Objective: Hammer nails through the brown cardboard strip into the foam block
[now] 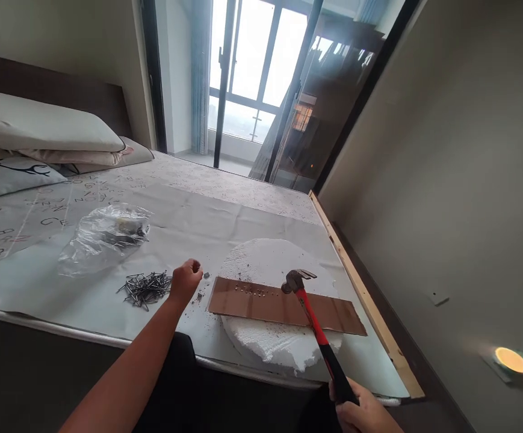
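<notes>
My right hand (359, 410) grips the black handle end of a claw hammer (314, 316) with a red shaft. The hammer's metal head is over a narrow brown board (283, 308), which has a line of small bright dots and holes along it. Under the board lies a round white foam slab (272, 255) with a ragged front edge. My left hand (188, 278) is closed, fingers curled together, left of the board; whatever it may pinch is too small to make out. Beside that wrist is a heap of nails (145, 289).
A clear plastic bag (108, 236) with dark contents lies behind the nails. Dark crumbs are scattered around the foam. Pillows (40, 123) sit at the back left of the covered bed (189, 210). A wooden rail (355, 282) runs along its right side near the wall.
</notes>
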A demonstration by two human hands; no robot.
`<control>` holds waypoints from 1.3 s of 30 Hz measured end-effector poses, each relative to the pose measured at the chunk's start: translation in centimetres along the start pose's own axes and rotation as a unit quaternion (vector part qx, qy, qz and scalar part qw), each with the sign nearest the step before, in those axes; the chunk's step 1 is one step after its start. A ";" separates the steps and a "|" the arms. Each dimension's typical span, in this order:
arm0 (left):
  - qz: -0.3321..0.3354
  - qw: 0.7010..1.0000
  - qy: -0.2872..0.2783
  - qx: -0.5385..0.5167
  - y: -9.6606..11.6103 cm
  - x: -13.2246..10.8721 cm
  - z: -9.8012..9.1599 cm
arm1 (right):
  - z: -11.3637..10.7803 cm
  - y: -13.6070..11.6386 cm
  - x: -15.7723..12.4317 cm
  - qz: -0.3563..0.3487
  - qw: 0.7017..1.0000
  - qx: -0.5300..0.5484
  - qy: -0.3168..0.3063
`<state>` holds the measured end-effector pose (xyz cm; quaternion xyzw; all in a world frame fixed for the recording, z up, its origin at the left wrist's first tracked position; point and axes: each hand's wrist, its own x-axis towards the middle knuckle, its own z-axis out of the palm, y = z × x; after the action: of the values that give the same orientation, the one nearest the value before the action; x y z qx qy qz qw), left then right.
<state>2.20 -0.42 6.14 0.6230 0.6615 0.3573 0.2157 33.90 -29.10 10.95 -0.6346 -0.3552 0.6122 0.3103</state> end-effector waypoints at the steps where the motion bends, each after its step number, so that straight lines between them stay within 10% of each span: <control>1: 0.020 0.997 0.007 -0.072 1.6 -0.8 0.3 | -0.1 0.0 0.0 -0.002 1.000 0.006 0.003; 6: 0.108 0.958 -0.112 -0.241 8.5 -5.6 5.5 | -0.3 0.4 0.3 -0.006 0.999 0.033 -0.003; 12: 0.109 0.956 -0.190 -0.195 9.8 -7.0 10.9 | -0.5 0.8 0.4 -0.004 1.000 0.020 -0.020; 39: 0.161 0.961 -0.202 -0.098 9.1 -6.6 12.0 | 0.3 -1.0 -0.7 -0.002 1.000 0.023 -0.016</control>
<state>17.95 -4.77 4.05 0.7561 0.4571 0.3174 0.3444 33.57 -29.11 12.13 -0.6167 -0.3477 0.6294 0.3204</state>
